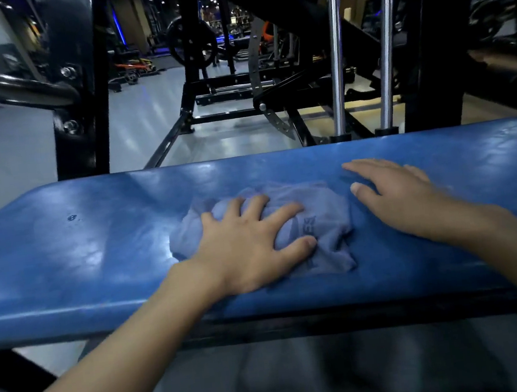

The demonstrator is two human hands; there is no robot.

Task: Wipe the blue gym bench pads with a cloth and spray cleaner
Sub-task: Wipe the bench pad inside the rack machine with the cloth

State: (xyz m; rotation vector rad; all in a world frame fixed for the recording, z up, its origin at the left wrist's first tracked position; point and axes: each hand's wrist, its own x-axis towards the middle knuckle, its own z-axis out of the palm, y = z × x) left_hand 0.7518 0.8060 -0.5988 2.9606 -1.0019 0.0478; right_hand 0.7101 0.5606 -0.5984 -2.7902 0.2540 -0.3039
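A long blue bench pad runs across the view from left to right, its surface shiny. A crumpled grey-blue cloth lies on the middle of the pad. My left hand presses flat on the cloth with its fingers spread. My right hand rests flat on the bare pad just right of the cloth, fingers straight. No spray bottle is in view.
Beyond the pad stand a black machine frame at the left and two chrome guide rods at the right. A weight plate hangs further back over the grey gym floor. Below the pad runs a dark frame bar.
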